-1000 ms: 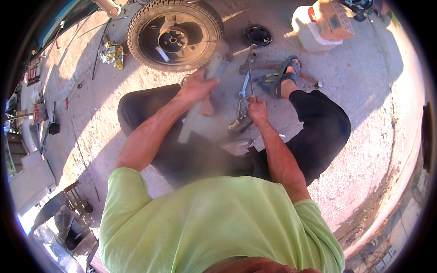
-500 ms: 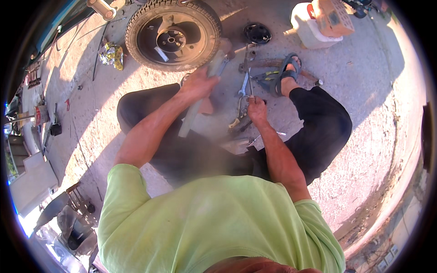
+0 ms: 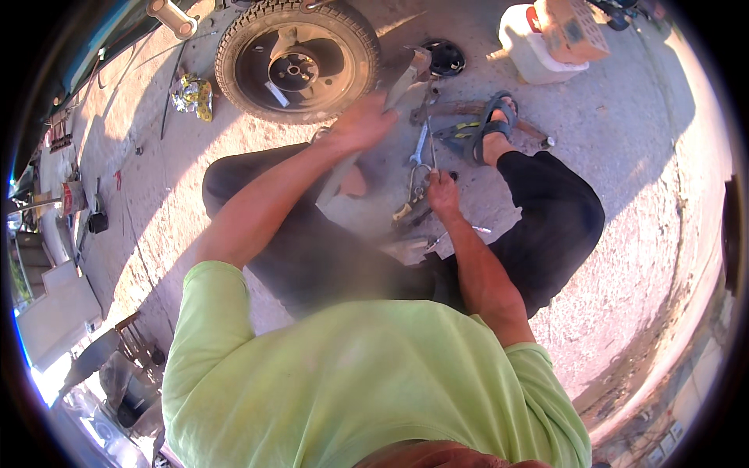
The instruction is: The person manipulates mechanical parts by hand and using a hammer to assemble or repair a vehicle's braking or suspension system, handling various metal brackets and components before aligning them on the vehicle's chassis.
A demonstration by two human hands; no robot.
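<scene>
a: how far along does the work look?

b: midway, i'd judge. the left hand [image 3: 360, 125] has its grip closed around a long pale tool [image 3: 404, 84], blurred, slanting from near left to far right.

a: and the right hand [image 3: 443, 191]?

b: its grip is closed on a thin rod [image 3: 433, 148] pointing to the far side. the hand hides the rod's lower part.

a: what seems done?

b: both are in hand, and the wheel [image 3: 337, 66] lies flat at far left on the floor [image 3: 624, 187], a small pale piece [image 3: 277, 93] lying within its rim. a dark round part [image 3: 447, 59] sits to its right, apart from it.

a: what's left?

b: hard to tell. neither hand appears to work on the wheel, and the round part looks unattached. the pale tool's far end comes close to that part in view; i can't tell whether they touch. a wrench [image 3: 420, 147] lies just left of the rod, unheld.
</scene>
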